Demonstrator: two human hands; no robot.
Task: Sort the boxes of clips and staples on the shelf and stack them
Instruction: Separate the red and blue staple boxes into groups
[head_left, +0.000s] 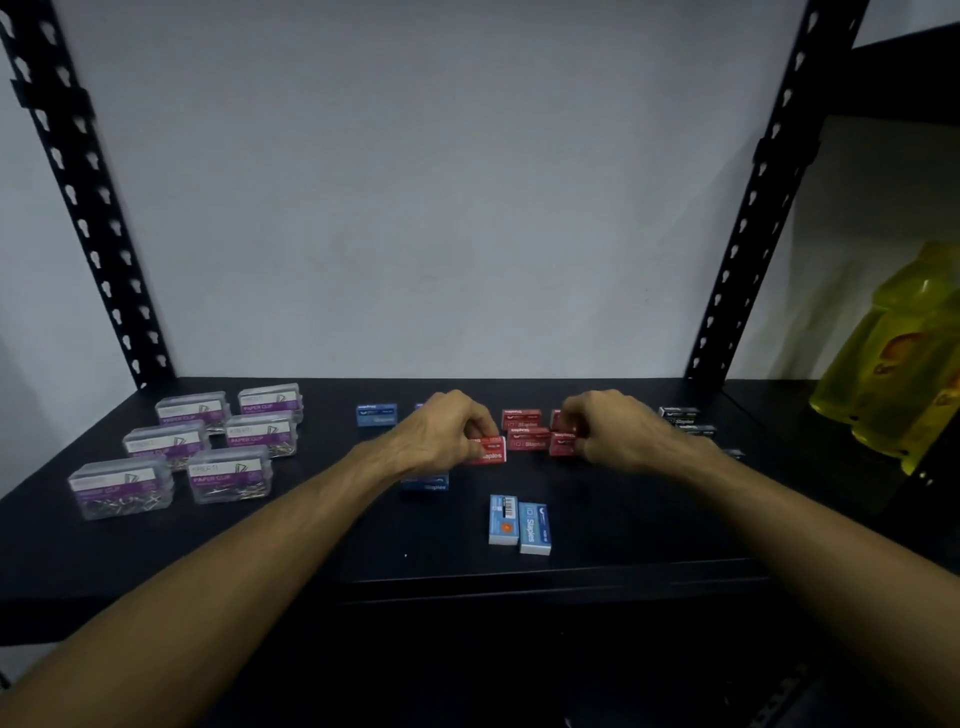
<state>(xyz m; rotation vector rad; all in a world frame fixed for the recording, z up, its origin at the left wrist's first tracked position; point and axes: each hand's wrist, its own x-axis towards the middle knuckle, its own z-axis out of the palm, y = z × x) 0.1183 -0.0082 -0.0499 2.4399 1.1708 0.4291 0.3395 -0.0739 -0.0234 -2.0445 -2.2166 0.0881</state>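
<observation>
Several clear paper clip boxes (228, 473) with purple labels stand in rows at the left of the black shelf (311, 540). Red staple boxes (527, 439) cluster in the middle. My left hand (447, 431) is shut on a red staple box (491, 451) at the cluster's left end. My right hand (618, 431) grips another red staple box (563, 444) at the right end. Blue staple boxes (376, 414) lie at the back and under my left wrist. Two light blue staple boxes (519, 522) lie side by side near the front. Black staple boxes (683, 418) sit behind my right hand.
Black perforated uprights (78, 197) frame the shelf on both sides against a pale wall. A yellow translucent container (904, 358) stands on the neighbouring shelf at the right. The shelf's front edge (519, 577) runs just below the light blue boxes.
</observation>
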